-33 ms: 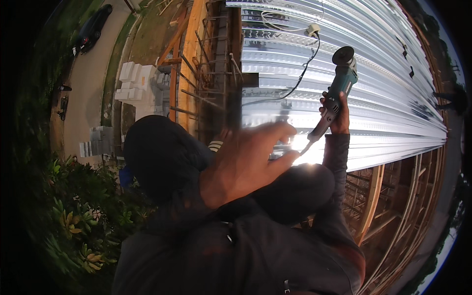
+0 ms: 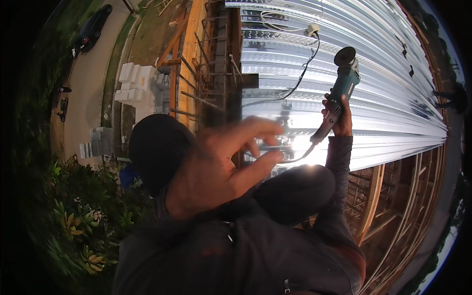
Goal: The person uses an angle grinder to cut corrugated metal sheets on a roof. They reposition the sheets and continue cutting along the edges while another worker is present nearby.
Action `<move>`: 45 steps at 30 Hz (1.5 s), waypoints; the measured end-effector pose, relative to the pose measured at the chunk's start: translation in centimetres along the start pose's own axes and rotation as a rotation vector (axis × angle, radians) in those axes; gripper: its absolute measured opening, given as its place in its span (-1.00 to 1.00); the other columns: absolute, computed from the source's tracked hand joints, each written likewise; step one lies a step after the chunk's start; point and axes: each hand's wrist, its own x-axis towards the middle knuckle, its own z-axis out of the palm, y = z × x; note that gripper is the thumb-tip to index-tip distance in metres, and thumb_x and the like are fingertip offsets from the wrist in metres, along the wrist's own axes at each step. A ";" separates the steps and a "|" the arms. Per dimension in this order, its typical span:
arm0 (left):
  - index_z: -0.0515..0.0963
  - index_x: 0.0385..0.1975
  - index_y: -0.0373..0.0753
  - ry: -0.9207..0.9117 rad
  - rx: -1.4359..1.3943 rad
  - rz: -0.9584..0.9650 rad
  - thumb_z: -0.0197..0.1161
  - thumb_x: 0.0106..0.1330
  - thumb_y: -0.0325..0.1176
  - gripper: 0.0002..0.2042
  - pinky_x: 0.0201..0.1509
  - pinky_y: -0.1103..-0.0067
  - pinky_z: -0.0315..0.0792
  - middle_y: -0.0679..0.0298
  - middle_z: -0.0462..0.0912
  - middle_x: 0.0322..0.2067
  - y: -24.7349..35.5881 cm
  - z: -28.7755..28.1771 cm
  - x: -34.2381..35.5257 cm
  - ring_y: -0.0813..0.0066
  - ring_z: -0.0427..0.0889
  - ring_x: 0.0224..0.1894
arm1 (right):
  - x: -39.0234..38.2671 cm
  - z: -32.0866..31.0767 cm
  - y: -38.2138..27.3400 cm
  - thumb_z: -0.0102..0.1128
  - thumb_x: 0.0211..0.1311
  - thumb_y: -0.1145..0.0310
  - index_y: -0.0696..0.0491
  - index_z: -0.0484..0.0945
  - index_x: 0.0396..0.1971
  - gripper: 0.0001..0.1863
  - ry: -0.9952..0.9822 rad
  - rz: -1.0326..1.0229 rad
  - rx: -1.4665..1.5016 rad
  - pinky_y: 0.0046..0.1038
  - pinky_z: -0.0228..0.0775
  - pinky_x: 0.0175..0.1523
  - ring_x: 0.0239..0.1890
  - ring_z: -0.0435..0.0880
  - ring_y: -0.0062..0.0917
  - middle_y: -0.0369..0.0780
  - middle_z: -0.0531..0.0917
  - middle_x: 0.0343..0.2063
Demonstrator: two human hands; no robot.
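Observation:
My right hand (image 2: 344, 118) is wrapped around the grey rear body of a green angle grinder (image 2: 342, 91), held with its dark disc (image 2: 345, 56) pointing away from me. From the grinder's tail, a power cord (image 2: 301, 158) curves left and passes close to my left thumb. My left hand (image 2: 216, 172) is raised in front of my knee, slightly blurred, its thumb and fingers curved and apart with no object visible between them. Beneath the grinder spreads shiny ribbed metal decking (image 2: 275, 54).
A pale plug connector (image 2: 313, 30) with a dark cable lies on the decking. Left of it, rebar (image 2: 199, 101) juts past an orange timber beam (image 2: 189, 64) at the edge. Far below are white blocks (image 2: 136, 86), a road (image 2: 88, 83) and a dark car (image 2: 93, 29). Timber framing (image 2: 371, 201) shows at lower right.
My left hand has moved left and toward me, away from the grinder's tail. More of the cord shows now. The grinder has shifted very slightly right in my right hand.

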 end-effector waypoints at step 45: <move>0.63 -0.10 -0.34 0.010 0.769 -1.438 0.02 0.50 -0.11 -0.61 -0.28 0.22 0.59 0.09 0.72 -0.26 -33.0 -8.8 -1.4 0.14 0.72 -0.30 | 9.5 19.2 -77.4 0.10 0.33 0.43 0.04 0.31 0.31 -0.47 0.337 -0.042 -2.478 -0.42 0.53 -0.06 -0.07 0.60 -0.35 -0.11 0.54 0.06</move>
